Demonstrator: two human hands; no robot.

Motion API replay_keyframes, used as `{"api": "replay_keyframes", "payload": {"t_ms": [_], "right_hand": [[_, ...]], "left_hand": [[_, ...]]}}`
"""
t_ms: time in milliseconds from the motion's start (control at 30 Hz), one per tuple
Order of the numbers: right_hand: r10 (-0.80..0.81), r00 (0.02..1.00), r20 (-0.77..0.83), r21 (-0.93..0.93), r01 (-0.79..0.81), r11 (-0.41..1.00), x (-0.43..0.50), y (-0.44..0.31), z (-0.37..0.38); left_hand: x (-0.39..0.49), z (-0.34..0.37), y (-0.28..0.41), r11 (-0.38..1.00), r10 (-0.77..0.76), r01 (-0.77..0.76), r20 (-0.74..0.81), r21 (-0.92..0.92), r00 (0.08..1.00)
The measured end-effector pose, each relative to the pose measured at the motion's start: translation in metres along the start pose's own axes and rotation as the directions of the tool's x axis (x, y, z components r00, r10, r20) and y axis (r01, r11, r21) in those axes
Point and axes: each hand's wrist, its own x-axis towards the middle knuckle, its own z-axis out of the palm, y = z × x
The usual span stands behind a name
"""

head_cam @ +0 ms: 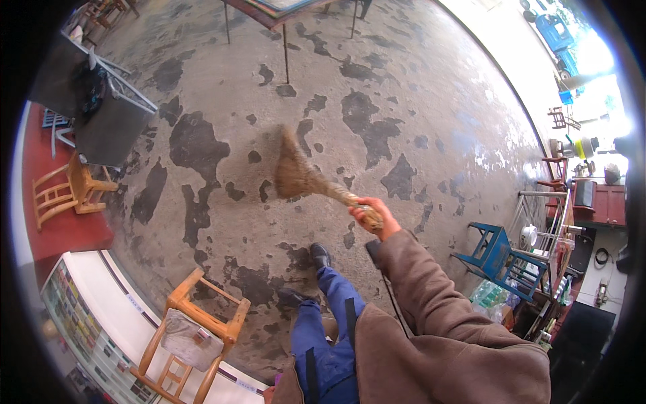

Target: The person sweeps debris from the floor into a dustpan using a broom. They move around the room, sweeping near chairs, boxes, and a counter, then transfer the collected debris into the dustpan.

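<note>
My right hand [376, 214] grips the wrapped handle of a straw hand broom [298, 174] in front of me. The broom's fan-shaped head is motion-blurred and points away to the left, over the worn concrete floor [323, 222]; whether it touches the floor cannot be told. Only a sliver of my left hand [269, 394] shows at the bottom edge, beside my brown coat. A bit of something purple [278, 379] appears next to it, and its grip is hidden. Dark patches mark the floor around the broom.
A wooden chair [234, 315] with a grey cloth on it stands at lower left, beside a white glass-fronted display counter [86, 267]. Another wooden chair [75, 187] is farther left, near a folded dark table [113, 121]. A blue chair [487, 252] stands right; a table [272, 20] ahead.
</note>
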Motion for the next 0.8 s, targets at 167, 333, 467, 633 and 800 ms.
{"api": "replay_keyframes", "payload": {"t_ms": [167,333,467,633,800], "right_hand": [[-0.089,0.996,0.003,0.318,0.084,0.945,-0.091,-0.027,-0.094],[-0.175,0.977,-0.121,0.316,0.205,0.926,-0.158,-0.004,-0.156],[-0.185,0.973,-0.138,0.257,0.216,0.942,-0.178,0.026,-0.161],[-0.202,0.974,-0.101,-0.026,0.200,0.979,-0.181,0.110,-0.153],[-0.082,0.994,-0.075,-0.215,0.064,0.974,-0.171,0.182,-0.140]], "left_hand": [[0.000,0.010,-0.004,1.000,0.015,-0.015,0.002,0.008,1.000],[0.013,0.028,-0.019,0.998,0.065,-0.065,0.017,0.009,0.998],[0.023,0.046,-0.044,0.994,0.110,-0.111,0.019,0.009,0.994],[0.022,0.066,-0.090,0.988,0.151,-0.151,0.027,0.016,0.988],[0.019,0.082,-0.126,0.985,0.169,-0.169,0.027,0.023,0.985]]}}
